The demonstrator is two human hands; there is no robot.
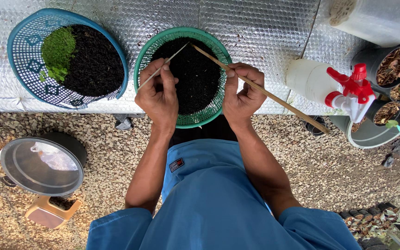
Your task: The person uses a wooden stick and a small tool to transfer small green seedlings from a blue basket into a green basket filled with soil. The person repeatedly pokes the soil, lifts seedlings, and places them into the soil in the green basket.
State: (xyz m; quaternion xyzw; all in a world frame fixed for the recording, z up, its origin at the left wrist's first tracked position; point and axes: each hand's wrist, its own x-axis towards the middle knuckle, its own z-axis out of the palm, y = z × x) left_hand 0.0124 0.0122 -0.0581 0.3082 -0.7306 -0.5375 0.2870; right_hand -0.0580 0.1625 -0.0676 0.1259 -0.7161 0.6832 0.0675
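Right now, both hands work over a green basket point(142, 65) filled with dark soil, which sits on a silver bubble-foil bench top point(255, 28). Left hand point(158, 95) has its fingers pressed together, pinching a thin pale stick point(165, 60) near the lower end; the stick slants up and right, its tip above the far part of the soil. Right hand point(241, 92) is curled shut around a longer brown stick point(274, 97), gripped toward its far end, so most of the length trails down to the right past the bench edge. The 2 tips nearly meet above the far side of the basket.

Both sticks look light, stiff and slender, likely bamboo or wood; the thin one could snap if bent, so a pinch close to the working tip seems the steadier hold. The long one probably swings at its free end unless held firmly.

To the left lies a blue basket point(21, 55) with soil and a patch of tiny green seedlings point(57, 52). To the right a white spray bottle point(309, 78) with a red trigger lies near small black pots point(394, 65).
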